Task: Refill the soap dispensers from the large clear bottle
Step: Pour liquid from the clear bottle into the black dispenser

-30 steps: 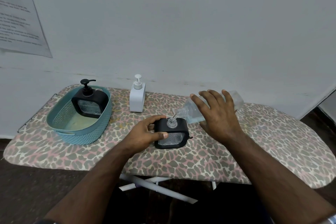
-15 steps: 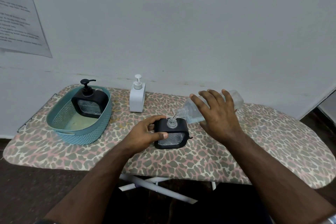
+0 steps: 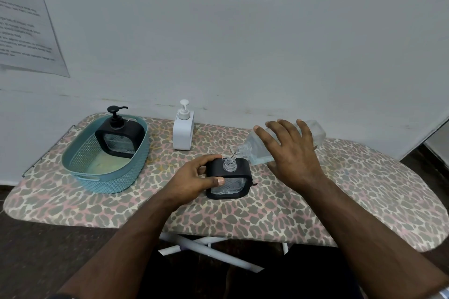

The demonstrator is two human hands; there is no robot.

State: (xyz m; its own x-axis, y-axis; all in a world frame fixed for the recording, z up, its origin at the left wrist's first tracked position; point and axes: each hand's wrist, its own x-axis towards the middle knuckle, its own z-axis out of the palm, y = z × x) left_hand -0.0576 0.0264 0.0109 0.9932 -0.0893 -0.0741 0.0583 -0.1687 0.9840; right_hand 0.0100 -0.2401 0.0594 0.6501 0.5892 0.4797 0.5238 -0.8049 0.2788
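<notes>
Head view: large clear bottle (image 3: 255,150) lies tipped almost flat right of centre frame, long axis running from upper right down-left, its mouth just above the open neck of the black dispenser (image 3: 228,178) at centre, a thin stream bridging the two. Right hand (image 3: 291,158) wraps the bottle from the near side, fingers spread over its body; left hand (image 3: 194,181) grips the dispenser's left side, thumb on the front face, fingers curled behind.
</notes>
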